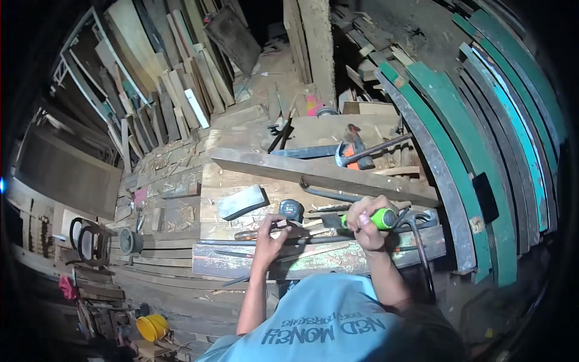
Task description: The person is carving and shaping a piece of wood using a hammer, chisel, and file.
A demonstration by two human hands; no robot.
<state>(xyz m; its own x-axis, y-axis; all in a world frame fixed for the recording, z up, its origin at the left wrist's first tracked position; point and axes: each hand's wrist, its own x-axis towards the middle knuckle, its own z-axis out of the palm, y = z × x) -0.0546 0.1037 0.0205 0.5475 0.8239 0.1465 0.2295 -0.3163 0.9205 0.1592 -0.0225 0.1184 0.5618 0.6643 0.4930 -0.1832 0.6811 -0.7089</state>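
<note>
My right hand (pixel 369 224) is closed around the bright green handle (pixel 382 218) of a chisel-like tool, its short dark blade (pixel 330 221) pointing left. To the left, my left hand (pixel 271 239) pinches a small brownish piece of wood (pixel 280 224) between thumb and fingers. A dark tape measure (pixel 292 210) sits just beyond that hand. Farther left lies a pale grey rectangular block (pixel 242 202). Beside my left hand rests a thin tool with a brown handle (pixel 245 235). Right of my right hand is a claw hammer (pixel 416 224), its dark handle hanging toward me.
A long wooden beam (pixel 325 176) crosses the bench behind the tools. Past it lie an orange-and-grey tool (pixel 347 154) and a blue bar (pixel 304 151). Curved green boards (pixel 449 114) stand at right. Planks (pixel 181 78) lean at far left; a yellow bucket (pixel 152 327) is lower left.
</note>
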